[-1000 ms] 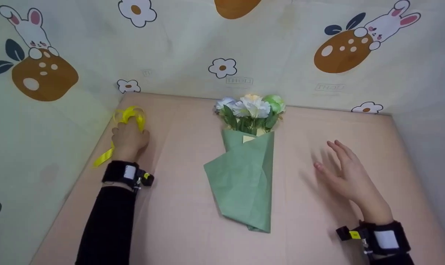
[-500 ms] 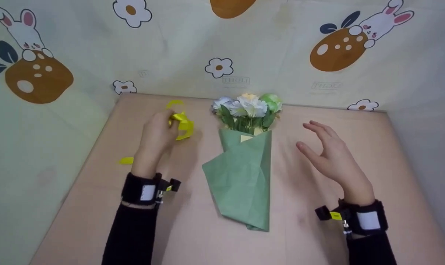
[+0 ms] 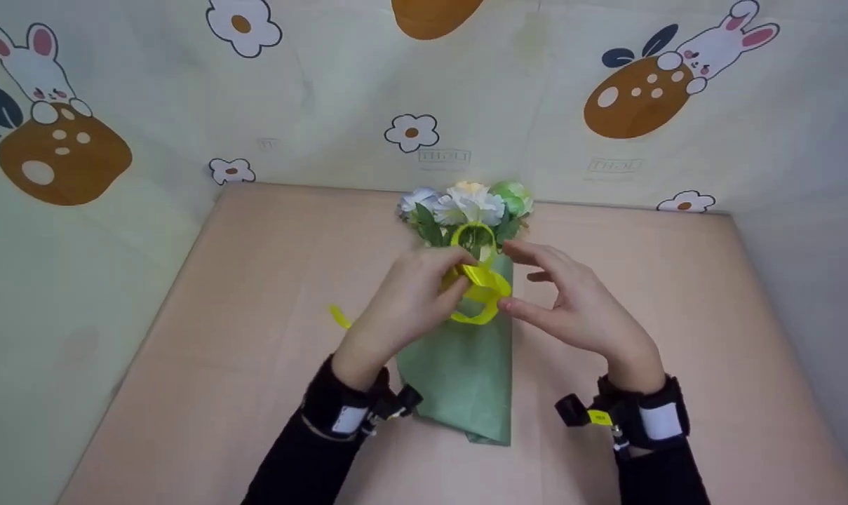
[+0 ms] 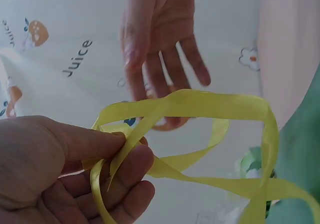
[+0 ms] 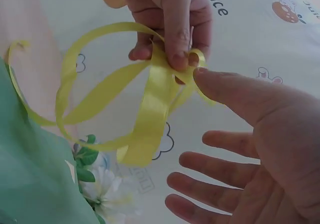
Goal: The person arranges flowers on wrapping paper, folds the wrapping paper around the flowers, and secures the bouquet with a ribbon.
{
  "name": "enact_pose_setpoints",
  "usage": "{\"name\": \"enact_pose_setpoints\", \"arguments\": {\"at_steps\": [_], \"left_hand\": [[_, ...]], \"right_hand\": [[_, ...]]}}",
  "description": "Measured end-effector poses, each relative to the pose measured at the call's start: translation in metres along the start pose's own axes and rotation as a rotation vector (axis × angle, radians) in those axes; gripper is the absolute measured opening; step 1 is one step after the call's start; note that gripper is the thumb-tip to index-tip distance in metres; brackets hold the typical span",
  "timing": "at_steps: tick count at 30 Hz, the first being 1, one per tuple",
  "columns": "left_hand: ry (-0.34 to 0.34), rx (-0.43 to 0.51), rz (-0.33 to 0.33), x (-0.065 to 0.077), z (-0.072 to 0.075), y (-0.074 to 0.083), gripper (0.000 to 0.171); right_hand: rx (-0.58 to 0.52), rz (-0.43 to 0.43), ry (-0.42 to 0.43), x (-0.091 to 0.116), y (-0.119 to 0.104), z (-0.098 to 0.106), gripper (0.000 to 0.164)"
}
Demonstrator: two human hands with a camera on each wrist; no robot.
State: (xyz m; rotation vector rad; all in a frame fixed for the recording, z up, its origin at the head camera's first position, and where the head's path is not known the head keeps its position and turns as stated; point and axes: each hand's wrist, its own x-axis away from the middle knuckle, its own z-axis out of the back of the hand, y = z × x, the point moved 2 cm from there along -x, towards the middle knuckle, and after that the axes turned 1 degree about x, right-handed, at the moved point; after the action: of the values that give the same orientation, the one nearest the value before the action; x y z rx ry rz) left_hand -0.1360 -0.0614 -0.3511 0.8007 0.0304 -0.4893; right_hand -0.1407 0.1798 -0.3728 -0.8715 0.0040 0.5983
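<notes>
A looped yellow ribbon [image 3: 490, 284] is pinched between the thumb and fingers of my left hand [image 3: 413, 291], held above the bouquet. In the left wrist view its loops [image 4: 215, 107] spread out from the fingertips. My right hand [image 3: 574, 301] is beside the ribbon with fingers extended and apart, the thumb tip right at the loops. The right wrist view shows those fingers [image 5: 215, 169] spread, holding nothing. Below lies the bouquet, wrapped in green paper [image 3: 466, 379], its white flower [image 3: 469, 203] at the far end. The hands and ribbon hide the upper part of the wrap.
A pale pink tabletop [image 3: 276, 252] lies under everything. Behind and at the sides rises a cream sheet [image 3: 325, 91] printed with rabbits, brown fruit and flowers. A loose ribbon tail [image 3: 339, 315] sticks out left of the left forearm.
The left hand has carried the yellow ribbon from the table's far left across to above the bouquet. The right hand has moved leftward to meet it. The bouquet stays in place.
</notes>
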Motion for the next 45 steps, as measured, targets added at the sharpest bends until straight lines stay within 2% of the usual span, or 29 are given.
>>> {"name": "enact_pose_setpoints", "arguments": {"at_steps": [3,6,9,14,17,23,27,30,32,36,42,45], "left_hand": [[-0.067,-0.004,-0.05,0.0,-0.017,0.007,0.018],[-0.084,0.009,-0.073,0.001,-0.022,0.009,0.017],[-0.054,0.015,-0.068,0.0,-0.017,0.009,0.014],[-0.015,0.013,-0.03,0.002,0.003,0.002,0.012],[-0.02,0.013,-0.001,0.004,0.016,-0.005,0.012],[-0.022,0.088,0.052,0.009,0.041,-0.021,0.014],[0.037,0.138,0.052,0.013,0.057,-0.033,0.017],[0.098,0.144,0.037,0.016,0.066,-0.04,0.021],[0.138,0.139,0.029,0.016,0.07,-0.044,0.021],[0.185,0.144,0.046,0.015,0.075,-0.05,0.019],[0.226,0.202,0.123,0.015,0.081,-0.057,0.022],[0.27,0.199,0.175,0.016,0.085,-0.063,0.025]], "right_hand": [[-0.013,-0.01,-0.065,0.002,0.0,-0.002,0.055],[-0.013,-0.039,-0.067,0.005,0.0,0.003,0.03],[-0.033,-0.082,-0.011,0.008,0.0,0.014,0.017],[-0.109,-0.121,0.095,0.017,0.0,0.034,0.018],[-0.136,-0.131,0.197,0.023,0.003,0.047,0.019],[-0.156,-0.224,0.486,0.035,0.02,0.073,0.021],[-0.337,-0.283,0.717,0.044,0.033,0.09,0.02],[-0.512,-0.299,0.808,0.049,0.039,0.099,0.016],[-0.579,-0.312,0.814,0.052,0.042,0.101,0.016],[-0.612,-0.312,0.784,0.053,0.043,0.102,0.02],[-0.616,-0.277,0.735,0.053,0.041,0.101,0.025],[-0.606,-0.254,0.664,0.057,0.042,0.104,0.027]]}}
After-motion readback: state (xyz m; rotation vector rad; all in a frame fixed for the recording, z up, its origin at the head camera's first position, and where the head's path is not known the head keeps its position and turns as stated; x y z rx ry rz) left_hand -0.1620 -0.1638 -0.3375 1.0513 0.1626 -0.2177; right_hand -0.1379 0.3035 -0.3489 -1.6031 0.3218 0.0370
